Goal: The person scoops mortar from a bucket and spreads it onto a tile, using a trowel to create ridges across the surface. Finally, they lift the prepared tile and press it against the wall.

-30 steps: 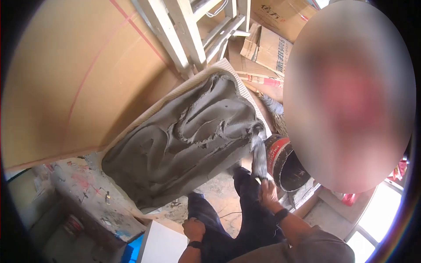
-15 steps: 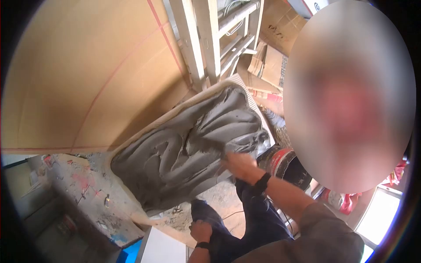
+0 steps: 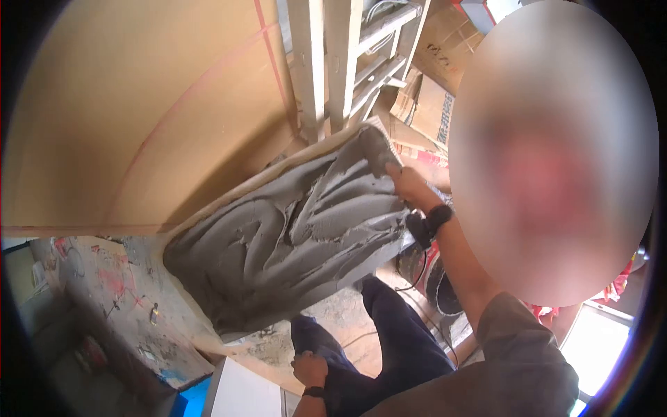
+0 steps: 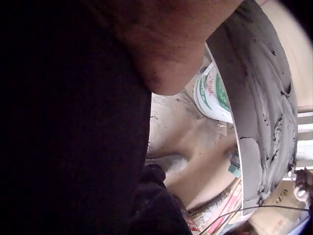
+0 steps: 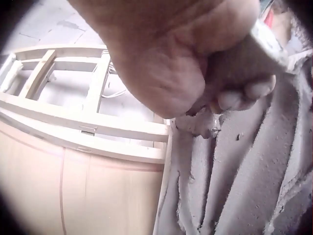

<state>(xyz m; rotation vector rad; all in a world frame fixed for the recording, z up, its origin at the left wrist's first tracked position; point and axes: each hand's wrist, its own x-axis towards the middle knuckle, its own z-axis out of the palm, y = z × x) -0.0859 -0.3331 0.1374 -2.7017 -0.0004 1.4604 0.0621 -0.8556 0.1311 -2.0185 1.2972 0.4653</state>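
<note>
My right hand (image 3: 410, 186) reaches to the far right corner of a large slab (image 3: 379, 126) covered in wet grey mortar (image 3: 278, 233). Its fingers curl round the handle of a mortar-smeared trowel (image 5: 269, 43), just over the mortar in the right wrist view; the hand hides much of the tool. Swirls and ridges mark the mortar's surface. Loosely curled, my left hand (image 3: 309, 368) rests on the left thigh and holds nothing. Dark trousers fill much of the left wrist view.
A dark bucket (image 3: 445, 281) with a red label stands by the slab's right side. Behind are a wooden ladder (image 3: 340, 76) and a large cardboard sheet (image 3: 146, 118). A white bucket (image 4: 211, 95) shows below the slab. A black cable (image 3: 422, 267) hangs from the right wrist.
The right hand has moved from beside the dark bucket, across the mortar's near right part, to the slab's far right corner with the trowel. The left hand stays on the thigh.
</note>
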